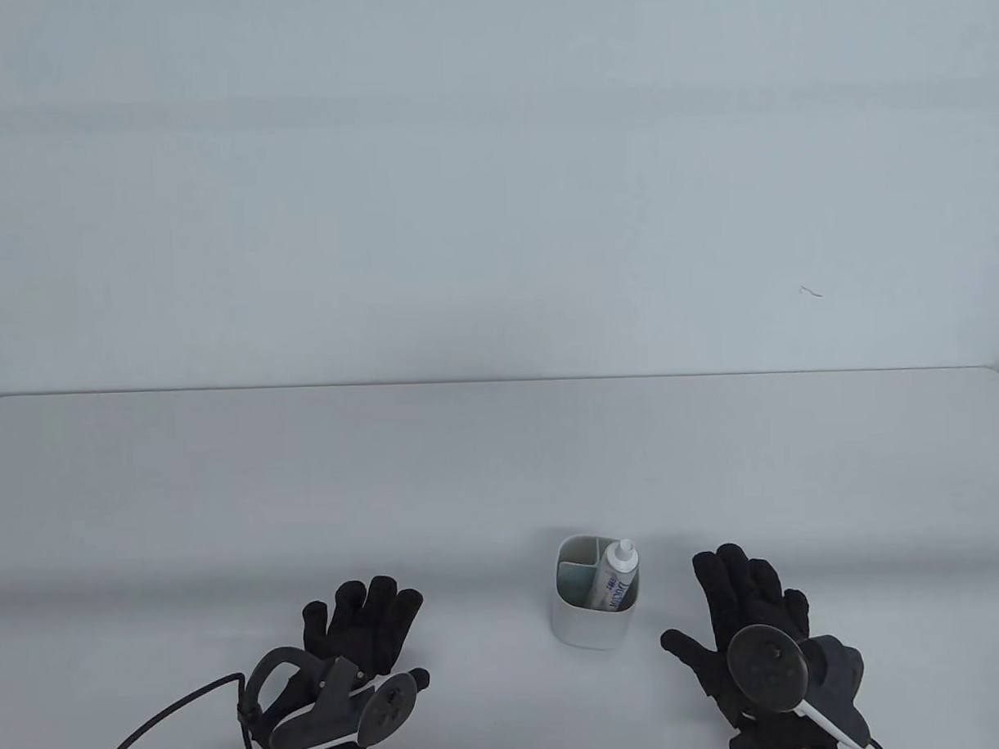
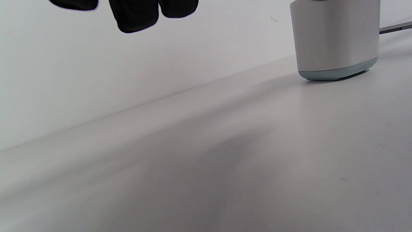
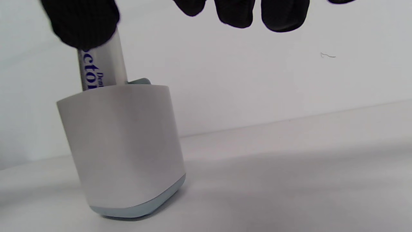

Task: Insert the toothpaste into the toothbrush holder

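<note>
Table view: toothpaste (image 1: pixel 618 573) stands in toothbrush holder (image 1: pixel 590 621); left hand (image 1: pixel 362 621) and right hand (image 1: pixel 741 608) flank it, fingers spread, holding nothing.

Black knit gloves, grey trackers (image 1: pixel 767 656), black cable (image 1: pixel 163 718)

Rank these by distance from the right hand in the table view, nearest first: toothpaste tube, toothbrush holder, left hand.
1. toothpaste tube, standing in the holder's right-hand compartment, to the left of the right hand.
2. toothbrush holder, barely farther; its near wall is almost level with the tube.
3. left hand, beyond the holder, far left.
</note>
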`<state>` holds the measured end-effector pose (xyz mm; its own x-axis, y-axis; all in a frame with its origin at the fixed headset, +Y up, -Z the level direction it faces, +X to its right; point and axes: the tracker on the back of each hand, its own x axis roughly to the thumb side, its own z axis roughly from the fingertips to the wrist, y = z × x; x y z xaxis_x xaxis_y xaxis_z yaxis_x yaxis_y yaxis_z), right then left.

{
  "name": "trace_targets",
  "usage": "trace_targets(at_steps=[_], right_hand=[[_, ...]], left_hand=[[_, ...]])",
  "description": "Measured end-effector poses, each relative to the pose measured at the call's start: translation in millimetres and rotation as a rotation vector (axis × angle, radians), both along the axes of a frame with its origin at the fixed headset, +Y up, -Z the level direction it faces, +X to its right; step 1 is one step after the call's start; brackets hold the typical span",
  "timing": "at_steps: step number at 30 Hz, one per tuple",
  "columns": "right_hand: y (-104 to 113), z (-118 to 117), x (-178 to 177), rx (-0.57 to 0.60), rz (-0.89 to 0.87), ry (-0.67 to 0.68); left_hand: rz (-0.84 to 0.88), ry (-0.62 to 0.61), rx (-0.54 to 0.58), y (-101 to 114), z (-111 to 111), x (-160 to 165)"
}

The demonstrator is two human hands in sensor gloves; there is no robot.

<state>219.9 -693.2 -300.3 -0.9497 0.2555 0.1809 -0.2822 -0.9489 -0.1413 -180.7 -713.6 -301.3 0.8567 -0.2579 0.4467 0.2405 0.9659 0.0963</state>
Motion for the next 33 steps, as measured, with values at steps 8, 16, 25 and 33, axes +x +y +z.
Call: trace_targets(at_steps=[8,16,25,33], right_hand=[[1.1,1.0,-0.8,-0.003,-0.001,-0.004],[5.6,3.4,-0.7,0.037,0.059,-0.045],[5.4,3.5,-1.5,0.032,0.053,-0.042],[5.4,3.8,-1.9,0.027,0.053,-0.04]], left_hand=[[-0.001,0.002,0.002,-0.1,0.0,-0.3],[-0.037,0.005,0.075,3.4,1.2,-1.1],[-0.028,0.007,0.049,2.4,0.7,-1.9],[-0.028,0.005,0.046,2.0,0.7,-1.9]])
